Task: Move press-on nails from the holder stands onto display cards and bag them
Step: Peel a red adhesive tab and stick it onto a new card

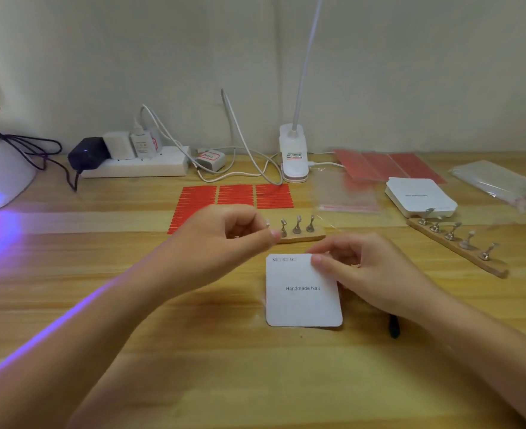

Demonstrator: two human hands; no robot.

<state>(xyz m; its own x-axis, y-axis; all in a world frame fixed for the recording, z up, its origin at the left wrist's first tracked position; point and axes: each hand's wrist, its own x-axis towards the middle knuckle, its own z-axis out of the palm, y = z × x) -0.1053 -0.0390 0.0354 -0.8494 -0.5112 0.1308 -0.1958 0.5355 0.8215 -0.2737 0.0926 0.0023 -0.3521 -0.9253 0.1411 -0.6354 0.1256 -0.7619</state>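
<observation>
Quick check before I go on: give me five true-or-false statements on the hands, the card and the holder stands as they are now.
1. The right hand touches the display card at its top right corner. True.
2. The card reads "Handmade Nail". True.
3. The left hand lies flat on the table. False: it is raised, fingers curled, at the near holder stand.
4. The second holder stand is left of the card. False: right.
5. The card stack sits on the red strips. False: it sits apart, far right.

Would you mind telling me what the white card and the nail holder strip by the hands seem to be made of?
White "Handmade Nail" display card: apparently matte card stock, flat, printed, with rounded corners. Pale wooden holder strip: its base looks like unfinished wood, while the small silvery stands glint like polished metal.
</observation>
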